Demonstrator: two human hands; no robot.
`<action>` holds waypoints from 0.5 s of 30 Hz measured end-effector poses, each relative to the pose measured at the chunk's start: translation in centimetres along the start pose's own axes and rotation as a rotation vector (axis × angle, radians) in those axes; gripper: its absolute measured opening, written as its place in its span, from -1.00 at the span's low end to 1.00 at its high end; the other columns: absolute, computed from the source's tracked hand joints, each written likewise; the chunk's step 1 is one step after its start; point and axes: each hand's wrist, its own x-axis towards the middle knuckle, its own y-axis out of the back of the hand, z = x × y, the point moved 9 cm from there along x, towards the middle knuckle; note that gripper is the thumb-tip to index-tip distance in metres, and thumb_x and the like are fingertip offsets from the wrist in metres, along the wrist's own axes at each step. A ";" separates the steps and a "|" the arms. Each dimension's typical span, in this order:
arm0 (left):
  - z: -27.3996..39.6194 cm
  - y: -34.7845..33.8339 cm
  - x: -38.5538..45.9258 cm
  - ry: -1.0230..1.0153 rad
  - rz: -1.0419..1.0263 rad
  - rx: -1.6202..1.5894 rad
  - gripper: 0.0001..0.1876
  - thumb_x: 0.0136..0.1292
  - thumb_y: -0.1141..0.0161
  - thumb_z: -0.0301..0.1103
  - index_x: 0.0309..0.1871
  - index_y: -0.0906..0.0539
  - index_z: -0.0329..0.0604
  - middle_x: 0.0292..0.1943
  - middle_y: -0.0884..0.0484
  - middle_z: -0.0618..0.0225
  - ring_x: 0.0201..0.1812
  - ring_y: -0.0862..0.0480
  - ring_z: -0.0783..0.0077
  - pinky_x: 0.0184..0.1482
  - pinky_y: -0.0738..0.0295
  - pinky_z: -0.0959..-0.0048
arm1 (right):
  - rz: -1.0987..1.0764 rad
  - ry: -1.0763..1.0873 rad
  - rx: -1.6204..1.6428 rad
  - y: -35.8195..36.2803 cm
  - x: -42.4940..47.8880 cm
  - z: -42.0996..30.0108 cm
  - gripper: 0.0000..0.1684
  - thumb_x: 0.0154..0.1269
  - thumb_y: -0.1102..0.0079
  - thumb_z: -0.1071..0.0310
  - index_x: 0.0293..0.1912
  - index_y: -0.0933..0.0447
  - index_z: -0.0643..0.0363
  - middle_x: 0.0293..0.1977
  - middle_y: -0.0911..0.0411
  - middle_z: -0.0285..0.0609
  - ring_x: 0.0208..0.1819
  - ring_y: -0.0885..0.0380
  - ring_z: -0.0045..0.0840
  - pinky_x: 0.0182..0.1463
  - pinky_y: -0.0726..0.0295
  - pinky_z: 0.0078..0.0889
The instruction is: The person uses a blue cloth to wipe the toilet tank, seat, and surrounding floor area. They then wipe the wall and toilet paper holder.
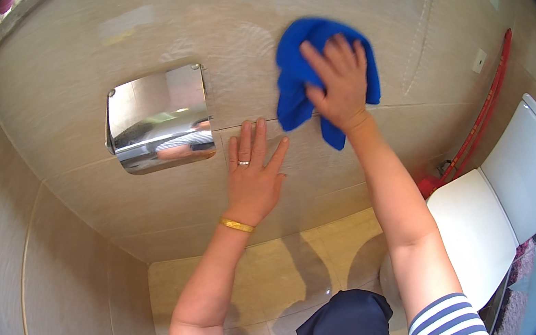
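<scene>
My right hand [341,81] presses a blue cloth [295,54] against the beige tiled wall [245,82], its fingers spread over the bunched fabric. A loose corner of the cloth hangs below the palm. Lower and to the left, my left hand [257,179] lies with spread fingers against the same wall, holding nothing. It wears a ring and a gold bracelet [237,224]. Just left of those fingers, a shiny metal toilet paper holder [160,121] is fixed to the wall. Pale streaky marks show on the tile between the holder and the cloth.
A white toilet [475,235] with its lid down stands at the right. Behind it, a red mop or broom [479,120] leans in the corner. A beaded blind chain [424,14] hangs from the window at upper right. A side wall [61,281] closes off the left.
</scene>
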 end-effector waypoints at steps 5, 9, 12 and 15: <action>-0.5 0.3 0.0 -0.006 -0.059 -0.024 -0.15 -0.02 -0.55 -0.26 0.46 -0.51 0.21 0.67 0.05 0.00 0.67 0.10 -0.14 0.58 0.05 -0.15 | 0.133 -0.149 0.029 1.7 -1.5 2.2 -0.29 0.10 -0.15 0.32 0.32 -0.57 -0.07 0.21 -0.49 -0.05 0.40 -0.35 -0.03 0.49 -0.13 0.29; -0.4 0.3 0.1 0.009 -0.078 -0.021 -0.13 -0.04 -0.56 -0.24 0.46 -0.51 0.22 0.67 0.04 -0.02 0.67 0.10 -0.18 0.58 0.06 -0.18 | 0.048 -0.087 0.036 0.4 -4.8 -2.6 -0.31 0.11 -0.15 0.30 0.31 -0.58 -0.05 0.20 -0.48 0.01 0.35 -0.37 0.03 0.46 -0.13 0.39; -0.3 -0.1 0.0 0.017 -0.079 -0.003 -0.12 -0.05 -0.57 -0.24 0.46 -0.51 0.22 0.66 0.04 -0.05 0.66 0.10 -0.21 0.57 0.06 -0.21 | 0.005 -0.122 0.024 -0.6 -3.2 -3.6 -0.31 0.13 -0.22 0.19 0.32 -0.57 -0.08 0.19 -0.47 0.03 0.33 -0.37 0.04 0.43 -0.14 0.43; -0.4 -0.4 0.1 0.018 -0.059 0.025 -0.10 -0.05 -0.57 -0.24 0.48 -0.49 0.23 0.66 0.04 -0.07 0.66 0.10 -0.23 0.56 0.05 -0.25 | -0.008 -0.085 -0.047 -1.0 1.2 -1.8 -0.19 0.17 -0.32 -0.19 0.37 -0.50 -0.14 0.23 -0.45 0.00 0.37 -0.32 0.00 0.41 -0.13 0.45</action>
